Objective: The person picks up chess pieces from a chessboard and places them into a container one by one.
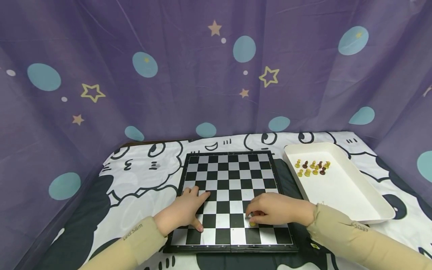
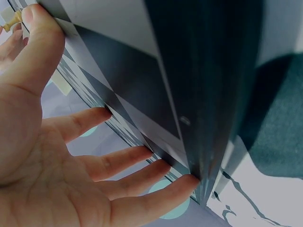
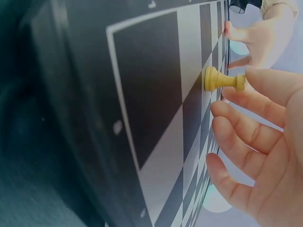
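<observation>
A black-and-white chessboard [image 1: 222, 223] lies in front of me, with a dark frame. On its left side rests my left hand [image 1: 183, 210], fingers spread and fingertips touching the board, as the left wrist view shows too. My right hand [image 1: 273, 208] is over the right part of the board. Between its thumb and index finger it pinches the top of a yellow chess rook [image 3: 220, 80]. The rook's base is at the board's surface. From the head view the hand mostly hides this piece, leaving only a bit of yellow below the fingers.
To the right of the board stands a white tray [image 1: 347, 195]. Several yellow chess pieces [image 1: 307, 172] and a few dark red ones [image 1: 323, 171] stand or lie at its far left end. A patterned cloth [image 1: 141, 180] covers the surface, and a purple curtain [image 1: 189, 93] hangs behind.
</observation>
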The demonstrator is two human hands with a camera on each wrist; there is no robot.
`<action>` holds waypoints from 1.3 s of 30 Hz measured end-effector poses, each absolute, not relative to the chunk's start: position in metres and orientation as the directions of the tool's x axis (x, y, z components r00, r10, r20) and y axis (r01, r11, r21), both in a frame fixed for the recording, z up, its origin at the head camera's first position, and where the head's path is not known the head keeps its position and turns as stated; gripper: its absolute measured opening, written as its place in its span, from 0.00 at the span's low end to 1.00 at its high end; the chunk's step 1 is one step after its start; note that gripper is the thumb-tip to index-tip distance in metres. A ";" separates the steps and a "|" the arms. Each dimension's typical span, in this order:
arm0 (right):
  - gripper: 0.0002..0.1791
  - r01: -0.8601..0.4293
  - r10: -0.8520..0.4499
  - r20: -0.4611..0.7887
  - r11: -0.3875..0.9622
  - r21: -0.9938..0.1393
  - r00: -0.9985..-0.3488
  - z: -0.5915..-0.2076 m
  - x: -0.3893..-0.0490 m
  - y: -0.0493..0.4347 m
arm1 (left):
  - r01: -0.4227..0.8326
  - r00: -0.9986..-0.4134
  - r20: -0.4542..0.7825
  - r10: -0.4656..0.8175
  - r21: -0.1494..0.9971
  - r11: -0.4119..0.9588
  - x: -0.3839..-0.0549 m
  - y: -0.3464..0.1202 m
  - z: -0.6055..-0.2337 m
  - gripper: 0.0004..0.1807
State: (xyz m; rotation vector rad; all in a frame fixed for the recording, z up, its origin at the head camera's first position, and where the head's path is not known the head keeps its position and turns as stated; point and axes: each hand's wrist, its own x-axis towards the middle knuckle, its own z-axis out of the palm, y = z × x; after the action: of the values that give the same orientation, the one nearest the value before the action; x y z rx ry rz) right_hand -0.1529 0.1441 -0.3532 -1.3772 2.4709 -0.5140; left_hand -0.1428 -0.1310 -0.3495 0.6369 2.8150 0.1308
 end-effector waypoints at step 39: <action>0.07 -0.783 -0.874 -0.061 0.462 -0.416 -0.483 -0.357 -0.148 0.141 | 0.416 -0.872 -0.221 0.436 0.132 0.900 -0.143 -0.131 -0.351 0.56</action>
State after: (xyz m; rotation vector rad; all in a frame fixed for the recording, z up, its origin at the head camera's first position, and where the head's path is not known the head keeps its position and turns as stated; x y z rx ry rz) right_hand -0.1479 0.1410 -0.3566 -1.4223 2.4475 -0.4881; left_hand -0.1431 -0.1311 -0.3506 0.6425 2.8194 0.1177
